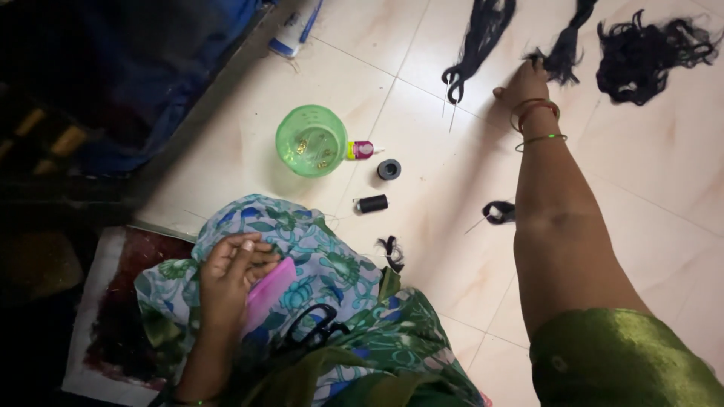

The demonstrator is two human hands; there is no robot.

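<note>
Black hair lies in bundles on the tiled floor, and I see my right hand stretched out to one hair bundle, fingers closed over its lower end; how tightly, I cannot tell. Well short of that bundle, on my lap, my left hand rests half curled on a pink card, fingers bent over its top edge. Between lap and bundle sit a green bowl and two black thread spools.
</note>
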